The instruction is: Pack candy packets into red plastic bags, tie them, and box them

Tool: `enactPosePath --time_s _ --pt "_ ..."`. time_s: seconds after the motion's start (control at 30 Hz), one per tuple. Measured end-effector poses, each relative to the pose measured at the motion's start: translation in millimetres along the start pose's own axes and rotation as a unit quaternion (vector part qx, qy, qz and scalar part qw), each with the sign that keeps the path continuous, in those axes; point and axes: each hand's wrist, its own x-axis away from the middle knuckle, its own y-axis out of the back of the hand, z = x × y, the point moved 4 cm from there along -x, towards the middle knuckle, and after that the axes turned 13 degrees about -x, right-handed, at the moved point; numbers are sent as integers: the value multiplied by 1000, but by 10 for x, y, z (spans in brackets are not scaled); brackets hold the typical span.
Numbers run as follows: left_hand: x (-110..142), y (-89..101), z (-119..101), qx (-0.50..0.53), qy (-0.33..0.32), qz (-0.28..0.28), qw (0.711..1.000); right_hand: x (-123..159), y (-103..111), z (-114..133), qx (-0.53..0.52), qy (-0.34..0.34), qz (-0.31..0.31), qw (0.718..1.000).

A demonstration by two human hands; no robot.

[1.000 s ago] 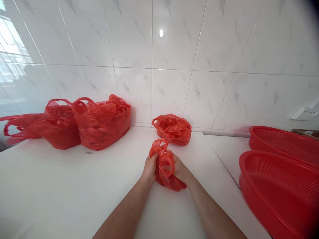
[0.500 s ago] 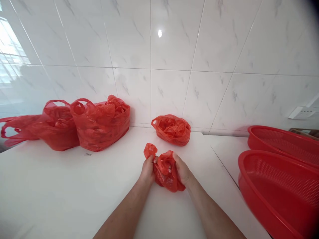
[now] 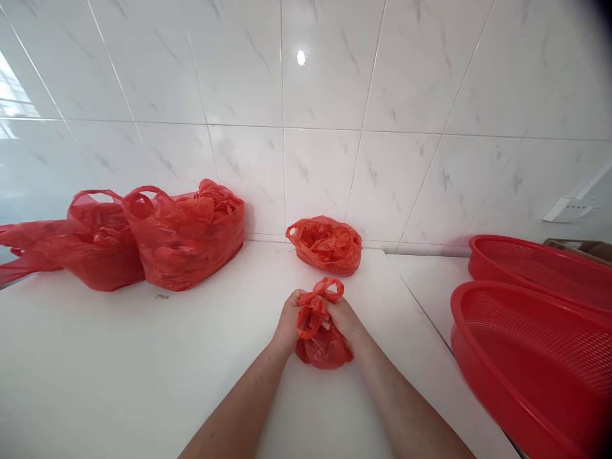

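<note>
A small red plastic bag [image 3: 324, 350] is gathered between my two hands, just above or on the white table; I cannot tell if it touches. My left hand [image 3: 288, 322] closes on its left side near the top. On the right side my right hand [image 3: 345, 319] grips the gathered neck, its fingers partly hidden by the plastic. Two handle loops stick out between the hands, one upward and one toward me. What the bag holds does not show clearly. Behind it, close to the wall, sits another red bag [image 3: 325, 245] stuffed with crumpled red plastic.
Large filled red bags [image 3: 186, 245] stand on the white table [image 3: 143, 376] at the back left. To the right are two red perforated baskets [image 3: 497, 389], one behind the other. A tiled wall [image 3: 325, 166] closes the back, with a socket strip [image 3: 567, 210] at right.
My hands have come closer together and drawn the bag's neck tighter. The loop that stood left of my left hand now rises between both hands. The view has shifted slightly.
</note>
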Motion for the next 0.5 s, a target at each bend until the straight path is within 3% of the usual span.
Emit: enactPosePath --time_s 0.13,0.27,0.5 --pt "97 -51 -69 -55 -77 62 994 -79 145 -15 -18 6 -47 999" --pt "165 -104 -104 -159 -126 72 976 -99 226 15 17 20 -85 996" --pt "85 -75 -52 -84 -78 56 992 -23 133 -13 62 3 3 998"
